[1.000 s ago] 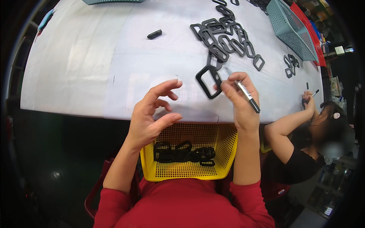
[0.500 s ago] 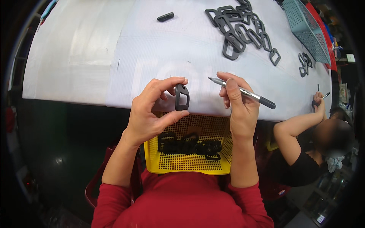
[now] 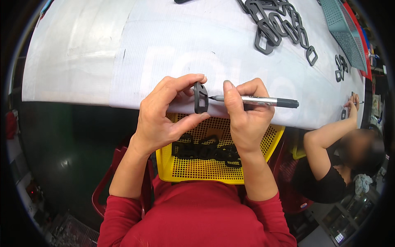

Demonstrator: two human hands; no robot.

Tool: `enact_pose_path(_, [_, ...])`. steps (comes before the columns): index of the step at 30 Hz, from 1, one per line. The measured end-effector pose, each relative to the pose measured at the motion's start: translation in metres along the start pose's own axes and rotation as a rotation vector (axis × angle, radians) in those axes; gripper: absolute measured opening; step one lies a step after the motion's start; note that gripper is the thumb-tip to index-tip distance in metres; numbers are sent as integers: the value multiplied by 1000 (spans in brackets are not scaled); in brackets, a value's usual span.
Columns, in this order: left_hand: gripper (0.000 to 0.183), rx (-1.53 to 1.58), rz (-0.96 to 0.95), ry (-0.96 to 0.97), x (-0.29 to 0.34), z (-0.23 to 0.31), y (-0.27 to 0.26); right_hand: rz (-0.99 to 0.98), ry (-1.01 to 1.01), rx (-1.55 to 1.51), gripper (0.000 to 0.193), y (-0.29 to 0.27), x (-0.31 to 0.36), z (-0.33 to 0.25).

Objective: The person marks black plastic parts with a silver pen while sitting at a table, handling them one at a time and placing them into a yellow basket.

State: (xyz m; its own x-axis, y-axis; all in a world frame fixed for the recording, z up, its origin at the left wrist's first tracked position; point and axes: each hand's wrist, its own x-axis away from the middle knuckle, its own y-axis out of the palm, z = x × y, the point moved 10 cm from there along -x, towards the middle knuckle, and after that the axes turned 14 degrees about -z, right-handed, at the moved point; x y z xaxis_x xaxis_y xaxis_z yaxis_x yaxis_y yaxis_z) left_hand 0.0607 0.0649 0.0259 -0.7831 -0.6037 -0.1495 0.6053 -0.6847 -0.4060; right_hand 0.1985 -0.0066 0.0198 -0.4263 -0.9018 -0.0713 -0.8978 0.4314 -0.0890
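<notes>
Between the thumb and fingers of my left hand [image 3: 158, 113] a black frame-shaped part [image 3: 197, 98] is held upright by its two ends, an opening through its middle. My right hand [image 3: 251, 117] grips a silver marker pen [image 3: 261, 100] with a dark rear end. Its dark tip points left and is at the part's right edge; whether it touches I cannot tell. Below both hands a yellow perforated basket [image 3: 197, 176] rests at my lap, with several black parts [image 3: 205, 150] inside.
A pile of similar black frames [image 3: 271, 31] lies on the white-covered table [image 3: 156, 53], with a smaller group [image 3: 340, 68] further right. At the back right stands a grey-blue perforated basket [image 3: 341, 33]. A co-worker's arm [image 3: 329, 133] reaches onto the table at the right.
My right hand has brought the marker left, its tip now at the black part. The marker lies more level than before. The view has shifted a little.
</notes>
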Motion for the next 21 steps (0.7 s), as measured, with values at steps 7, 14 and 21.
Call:
enact_pose_path(7, [55,-10,9,9,1,-3,2,45,-16,49,23,-2,0,-1])
enact_pose_path(14, [57,-18,-51,-11,1,-1,2,30,-26,65,22,-1,-1,0])
enact_pose_path(21, [55,-11,18,32,1,-2,1,24,-32,109,23,1,-2,-2])
